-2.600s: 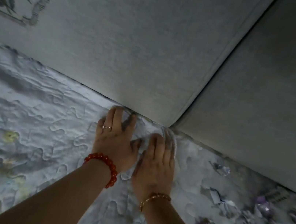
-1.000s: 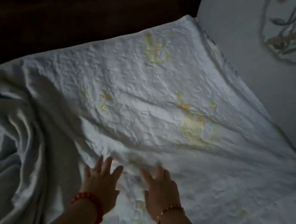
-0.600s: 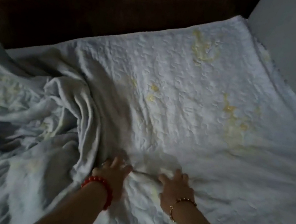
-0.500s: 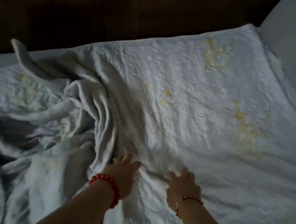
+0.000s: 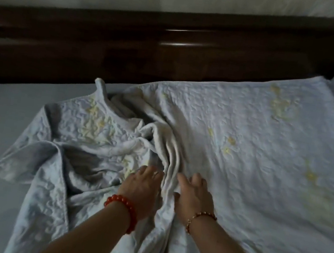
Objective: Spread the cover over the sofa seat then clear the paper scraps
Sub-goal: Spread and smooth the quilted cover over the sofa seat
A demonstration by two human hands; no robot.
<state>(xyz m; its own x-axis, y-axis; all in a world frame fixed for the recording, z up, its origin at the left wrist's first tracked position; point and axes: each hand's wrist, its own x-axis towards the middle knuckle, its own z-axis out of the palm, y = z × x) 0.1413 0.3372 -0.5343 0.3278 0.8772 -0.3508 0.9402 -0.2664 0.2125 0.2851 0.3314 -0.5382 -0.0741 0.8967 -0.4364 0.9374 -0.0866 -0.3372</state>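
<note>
Left hand [image 5: 141,187] and right hand [image 5: 193,195] lie flat, fingers loose, grasping nothing, pressing either side of a bunched fold at lower centre; the cover [image 5: 255,152] lies smooth rightward, crumpled leftward.

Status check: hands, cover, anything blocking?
Left hand and right hand flat on the cover, open, either side of a raised fold. Right half spread; left half bunched. No paper scraps in view, nothing blocking.

- Left hand [image 5: 143,190] palm down, fingers loosely spread, ring on one finger, red bead bracelet [image 5: 122,210] at wrist.
- Right hand [image 5: 194,195] palm down just beside it, fingers extended, thin bracelet [image 5: 200,218] at wrist.
- Both forearms bare, reaching forward.
</note>
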